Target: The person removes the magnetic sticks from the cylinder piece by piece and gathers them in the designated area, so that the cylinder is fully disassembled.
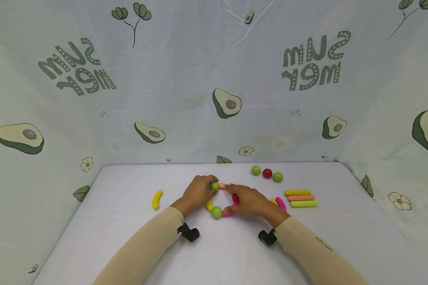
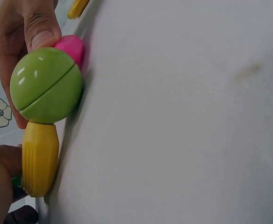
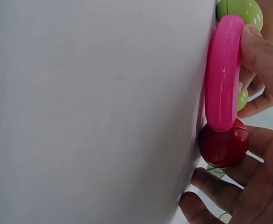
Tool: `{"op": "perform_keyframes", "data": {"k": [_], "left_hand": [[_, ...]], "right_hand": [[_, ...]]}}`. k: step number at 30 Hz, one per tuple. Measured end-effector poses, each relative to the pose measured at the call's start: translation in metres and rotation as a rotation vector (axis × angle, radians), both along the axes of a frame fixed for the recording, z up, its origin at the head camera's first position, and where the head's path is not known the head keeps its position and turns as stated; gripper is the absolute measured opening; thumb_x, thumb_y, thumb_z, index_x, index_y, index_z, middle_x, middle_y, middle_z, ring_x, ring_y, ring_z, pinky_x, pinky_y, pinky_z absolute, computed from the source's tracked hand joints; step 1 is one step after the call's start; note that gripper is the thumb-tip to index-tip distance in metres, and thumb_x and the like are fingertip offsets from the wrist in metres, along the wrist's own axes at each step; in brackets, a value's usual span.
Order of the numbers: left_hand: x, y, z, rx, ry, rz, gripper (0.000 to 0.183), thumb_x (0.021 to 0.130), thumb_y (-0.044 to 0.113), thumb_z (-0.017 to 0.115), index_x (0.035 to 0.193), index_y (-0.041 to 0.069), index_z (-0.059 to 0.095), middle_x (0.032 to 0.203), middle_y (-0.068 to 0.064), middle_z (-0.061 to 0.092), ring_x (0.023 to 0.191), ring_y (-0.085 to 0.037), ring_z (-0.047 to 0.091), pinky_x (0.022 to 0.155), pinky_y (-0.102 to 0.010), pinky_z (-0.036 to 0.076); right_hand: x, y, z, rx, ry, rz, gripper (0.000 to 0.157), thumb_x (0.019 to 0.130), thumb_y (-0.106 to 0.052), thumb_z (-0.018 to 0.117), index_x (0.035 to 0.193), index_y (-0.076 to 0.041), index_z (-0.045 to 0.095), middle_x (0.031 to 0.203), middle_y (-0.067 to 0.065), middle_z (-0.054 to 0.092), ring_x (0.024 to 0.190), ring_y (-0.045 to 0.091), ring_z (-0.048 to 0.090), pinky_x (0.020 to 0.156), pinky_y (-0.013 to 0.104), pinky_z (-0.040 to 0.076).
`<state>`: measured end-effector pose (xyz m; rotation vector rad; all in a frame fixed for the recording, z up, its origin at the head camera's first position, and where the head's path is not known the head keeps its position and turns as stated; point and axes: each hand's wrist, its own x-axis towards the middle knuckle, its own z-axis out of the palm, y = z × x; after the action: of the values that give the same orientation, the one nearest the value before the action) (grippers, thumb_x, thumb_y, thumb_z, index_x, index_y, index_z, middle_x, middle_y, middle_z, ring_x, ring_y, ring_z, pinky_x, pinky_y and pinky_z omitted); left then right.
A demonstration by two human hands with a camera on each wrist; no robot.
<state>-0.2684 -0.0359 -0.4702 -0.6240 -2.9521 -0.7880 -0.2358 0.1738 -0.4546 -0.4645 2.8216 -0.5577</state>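
A ring of toy balls and rods lies on the table between both hands. My left hand (image 1: 198, 190) holds the far green ball (image 1: 214, 185) between thumb and fingers. Next to that ball is an orange rod (image 1: 222, 186), with my right hand's fingertips at its other end. My right hand (image 1: 247, 201) spans the ring's right side, its thumb against a pink curved rod (image 3: 222, 74) and its fingers around a red ball (image 3: 224, 144). The near green ball (image 2: 47, 86) joins the pink rod to a yellow curved rod (image 2: 40, 158), which runs up to my left hand.
A yellow curved rod (image 1: 157, 200) lies alone at left. Two green balls and a red ball (image 1: 267, 173) sit at the back right. Straight yellow, orange and lime rods (image 1: 304, 204) lie at right. Another pink curved rod (image 1: 281, 203) is beside my right wrist, near a partly hidden yellow piece.
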Motion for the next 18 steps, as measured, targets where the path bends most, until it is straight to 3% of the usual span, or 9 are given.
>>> {"op": "perform_keyframes", "data": {"k": [9,14,18], "left_hand": [[-0.006,-0.010,-0.005,0.125,-0.028,0.014,0.031,0.098,0.019,0.072,0.127,0.011,0.066,0.113,-0.004,0.070,0.094,-0.019,0.060,0.086,-0.034,0.053],[-0.009,-0.018,-0.006,0.221,-0.060,0.063,0.035,0.098,0.020,0.072,0.130,0.010,0.063,0.120,-0.005,0.069,0.091,-0.015,0.061,0.081,-0.032,0.054],[-0.008,-0.023,-0.003,0.239,-0.075,0.111,0.039,0.096,0.025,0.075,0.130,0.011,0.062,0.121,-0.004,0.068,0.091,-0.015,0.061,0.080,-0.032,0.054]], "right_hand": [[-0.001,-0.002,0.000,0.014,0.000,0.005,0.092,0.077,-0.052,0.087,0.155,-0.022,0.048,0.151,0.005,0.052,0.138,0.031,0.048,0.104,0.056,0.046],[-0.001,-0.002,0.000,0.013,0.005,0.004,0.092,0.076,-0.052,0.087,0.154,-0.022,0.048,0.150,0.006,0.053,0.136,0.031,0.049,0.102,0.055,0.049],[0.000,-0.002,0.000,0.016,0.010,0.008,0.091,0.077,-0.052,0.087,0.154,-0.021,0.048,0.151,0.006,0.053,0.136,0.031,0.049,0.102,0.055,0.049]]}}
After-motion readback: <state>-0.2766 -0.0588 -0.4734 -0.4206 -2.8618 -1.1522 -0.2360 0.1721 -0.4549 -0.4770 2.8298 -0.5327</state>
